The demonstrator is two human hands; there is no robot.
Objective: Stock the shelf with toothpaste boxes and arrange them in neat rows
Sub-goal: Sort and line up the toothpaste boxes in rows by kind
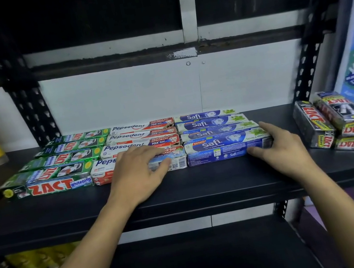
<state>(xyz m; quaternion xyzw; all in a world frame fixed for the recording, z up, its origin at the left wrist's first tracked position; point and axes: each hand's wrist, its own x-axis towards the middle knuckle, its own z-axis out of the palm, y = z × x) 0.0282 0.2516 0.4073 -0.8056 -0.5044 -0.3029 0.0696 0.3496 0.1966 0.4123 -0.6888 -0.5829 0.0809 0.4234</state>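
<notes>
My left grip clamps front Pepsodent box, right grip pinches front Safi box at rt end, mid-frame. Light thin card, prob. dents easily; I'd hold long edges, no squeeze.

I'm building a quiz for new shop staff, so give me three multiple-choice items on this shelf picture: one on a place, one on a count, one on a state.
1. Where do the black boxes lie? A) at the right end of the shelf B) on the shelf below C) on the floor
2. How many blue boxes lie one behind another? A) two B) four C) six
3. What do the hands hold? A) nothing B) left hand the front white-and-red box, right hand the front blue box C) both one black box

Key: 1 A, they are piled right of all the rows. 2 B, four show, front to back. 3 B, each hand has fingers on top and a thumb on the front face.
</notes>
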